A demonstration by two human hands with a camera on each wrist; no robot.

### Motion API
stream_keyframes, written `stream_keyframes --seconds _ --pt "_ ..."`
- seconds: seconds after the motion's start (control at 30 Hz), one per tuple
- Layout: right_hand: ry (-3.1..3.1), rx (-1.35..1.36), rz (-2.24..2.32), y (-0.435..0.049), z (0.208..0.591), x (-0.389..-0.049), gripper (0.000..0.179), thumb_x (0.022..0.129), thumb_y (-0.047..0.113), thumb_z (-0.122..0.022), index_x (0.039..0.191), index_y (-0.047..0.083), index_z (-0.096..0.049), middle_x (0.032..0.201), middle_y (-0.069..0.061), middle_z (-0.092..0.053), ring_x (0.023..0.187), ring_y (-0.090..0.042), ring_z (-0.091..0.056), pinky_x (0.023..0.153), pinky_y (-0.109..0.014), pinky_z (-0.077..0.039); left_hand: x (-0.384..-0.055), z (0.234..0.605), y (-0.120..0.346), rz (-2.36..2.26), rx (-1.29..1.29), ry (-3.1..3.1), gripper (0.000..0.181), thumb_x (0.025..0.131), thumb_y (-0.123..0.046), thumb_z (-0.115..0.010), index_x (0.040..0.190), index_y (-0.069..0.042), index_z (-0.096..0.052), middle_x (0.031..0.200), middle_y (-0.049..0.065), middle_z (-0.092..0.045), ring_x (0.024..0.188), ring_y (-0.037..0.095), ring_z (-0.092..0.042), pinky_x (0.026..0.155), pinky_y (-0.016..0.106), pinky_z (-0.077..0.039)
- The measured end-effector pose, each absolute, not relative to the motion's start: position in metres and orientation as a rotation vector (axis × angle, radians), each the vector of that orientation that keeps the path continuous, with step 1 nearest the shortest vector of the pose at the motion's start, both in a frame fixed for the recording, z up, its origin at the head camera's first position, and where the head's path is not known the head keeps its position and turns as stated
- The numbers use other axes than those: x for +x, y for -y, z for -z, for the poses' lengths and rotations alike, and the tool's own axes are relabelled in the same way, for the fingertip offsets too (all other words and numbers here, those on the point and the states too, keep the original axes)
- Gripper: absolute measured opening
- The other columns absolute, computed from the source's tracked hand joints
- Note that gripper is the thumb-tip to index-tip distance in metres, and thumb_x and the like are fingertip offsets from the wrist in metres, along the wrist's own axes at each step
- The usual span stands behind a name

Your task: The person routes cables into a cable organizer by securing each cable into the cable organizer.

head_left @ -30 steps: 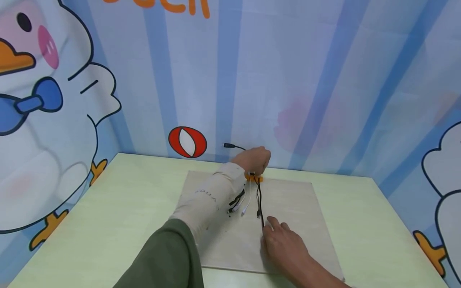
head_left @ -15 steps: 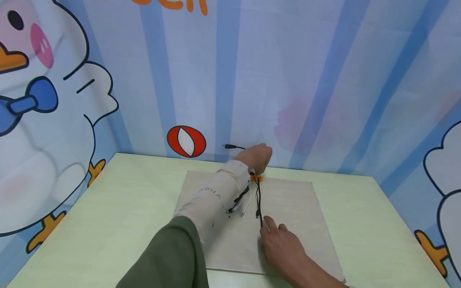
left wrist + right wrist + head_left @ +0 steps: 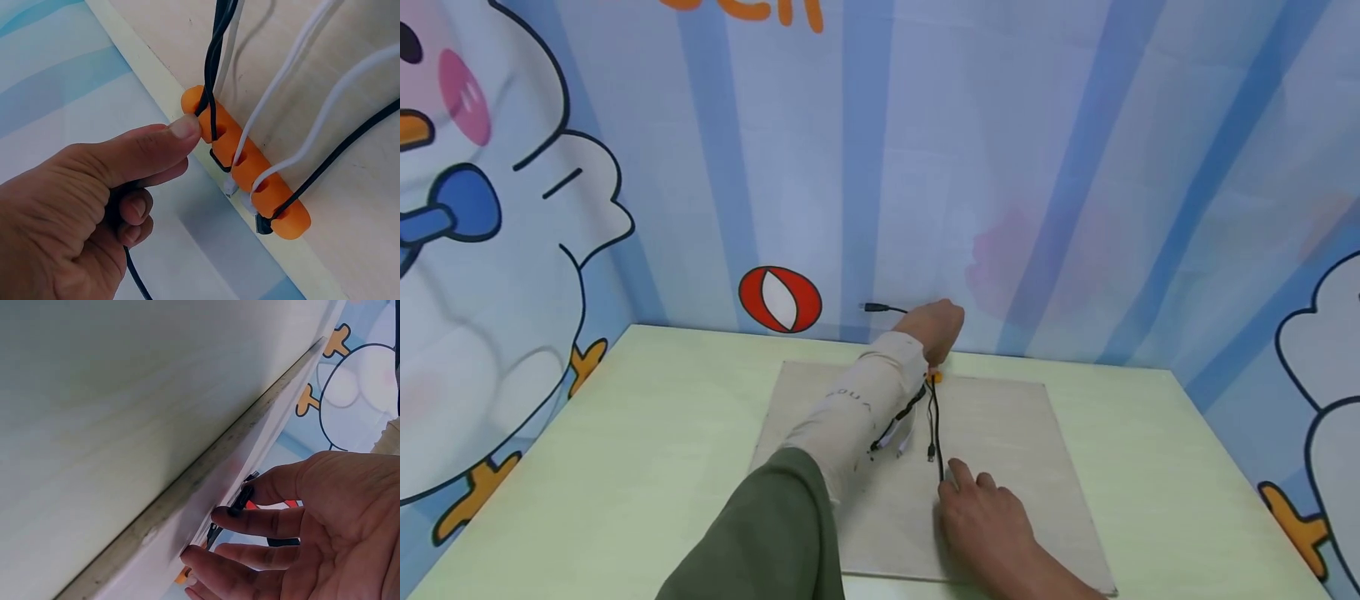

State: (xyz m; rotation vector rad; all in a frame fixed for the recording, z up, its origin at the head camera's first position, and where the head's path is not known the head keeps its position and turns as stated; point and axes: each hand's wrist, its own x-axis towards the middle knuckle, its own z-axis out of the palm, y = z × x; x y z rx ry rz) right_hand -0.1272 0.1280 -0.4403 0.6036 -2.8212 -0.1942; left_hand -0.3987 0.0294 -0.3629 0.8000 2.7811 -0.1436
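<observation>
My left hand (image 3: 934, 329) is at the far edge of the board, beside an orange cable holder (image 3: 250, 164). In the left wrist view, the thumb and forefinger pinch a black cable (image 3: 217, 62) at the holder's end slot, and its tail hangs below the curled fingers. Several black and white cables sit in the holder's slots. My right hand (image 3: 988, 521) is lower on the board. Between its thumb and forefinger it pinches the end of a black cable (image 3: 242, 500) running down from the holder. My left wrist hides most of the holder in the head view.
A flat beige board (image 3: 1000, 467) lies on the pale green table (image 3: 700, 400). White cables (image 3: 344, 90) run over the board from the holder. A black plug (image 3: 876, 307) sticks up at the back, before the printed backdrop (image 3: 925, 167).
My left hand and sleeve have shifted slightly right relative to the holder, covering more of it. The right hand keeps its grip on the black cable. The head view has shifted slightly.
</observation>
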Motion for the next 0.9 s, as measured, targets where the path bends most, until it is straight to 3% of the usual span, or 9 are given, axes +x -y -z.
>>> stream_keyframes --seconds 0.23,0.57,0.73,0.9 --pt "2.774 0.586 0.181 -0.127 0.433 -0.120 0.011 0.088 0.009 -0.082 0.090 0.009 -0.071 0.121 -0.011 -0.069 0.078 -0.030 -0.062 0.056 -0.042 -0.052 -0.428 0.380 -0.035 0.135 0.750 -2.750 0.018 0.097 -0.015 -0.087 0.113 -0.014 -0.077 0.108 0.002 -0.077 0.093 0.016 -0.072 0.077 0.032 -0.064" --pt "2.731 0.576 0.165 -0.131 0.444 -0.126 0.014 0.086 0.017 -0.084 0.090 0.008 -0.073 0.129 -0.012 -0.071 0.082 -0.031 -0.064 0.057 -0.042 -0.052 -0.410 0.374 -0.025 0.167 0.801 -2.810 0.030 0.097 -0.016 -0.089 0.122 -0.013 -0.072 0.116 0.004 -0.073 0.100 0.017 -0.068 0.084 0.033 -0.061" --pt "2.690 0.591 0.122 -0.136 0.459 -0.136 0.012 0.084 0.016 -0.079 0.084 0.006 -0.072 0.126 -0.014 -0.071 0.079 -0.032 -0.064 0.055 -0.046 -0.052 -0.402 0.375 -0.013 0.013 0.816 -2.817 0.022 0.095 -0.016 -0.093 0.105 -0.011 -0.074 0.101 0.004 -0.073 0.087 0.017 -0.064 0.076 0.031 -0.057" --pt "2.823 0.516 0.152 -0.130 0.439 -0.133 0.014 0.087 0.015 -0.083 0.084 0.006 -0.073 0.123 -0.013 -0.072 0.080 -0.030 -0.064 0.057 -0.045 -0.053 -0.412 0.384 -0.003 -0.242 0.813 -2.746 0.017 0.096 -0.016 -0.092 0.086 -0.013 -0.079 0.086 0.003 -0.077 0.074 0.015 -0.065 0.068 0.029 -0.055"
